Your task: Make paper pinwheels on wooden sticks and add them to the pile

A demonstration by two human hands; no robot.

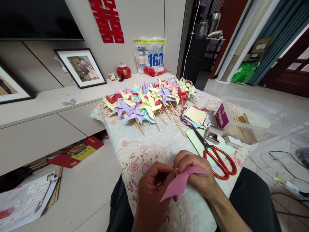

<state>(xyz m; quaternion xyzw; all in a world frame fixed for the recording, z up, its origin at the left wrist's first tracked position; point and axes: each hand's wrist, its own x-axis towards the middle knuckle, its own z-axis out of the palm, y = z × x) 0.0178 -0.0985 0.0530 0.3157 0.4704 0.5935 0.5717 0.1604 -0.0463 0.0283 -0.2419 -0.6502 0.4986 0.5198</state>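
Close in front of me, over the cloth, a pink paper pinwheel (177, 185) is pinched between both hands. My left hand (154, 190) is closed, its thumb and forefinger at the pinwheel's centre, where the tan end of what looks like a wooden stick (175, 170) just shows. My right hand (199, 174) is also closed, fingers curled over the folded paper from the other side. Most of the stick and any pin are hidden by the fingers. Right of my right hand lie red-handled scissors (205, 145), on a pale green paper sheet (193, 143).
Finished pinwheels (149, 104) on sticks crowd the table's far side. Nearer are loose sticks (180, 128), a stack of coloured paper squares (195, 115), a small box of metal pins (212, 137) and a clear plastic bin (256, 120) with sticks. A flowered tablecloth (142, 151) covers the table.
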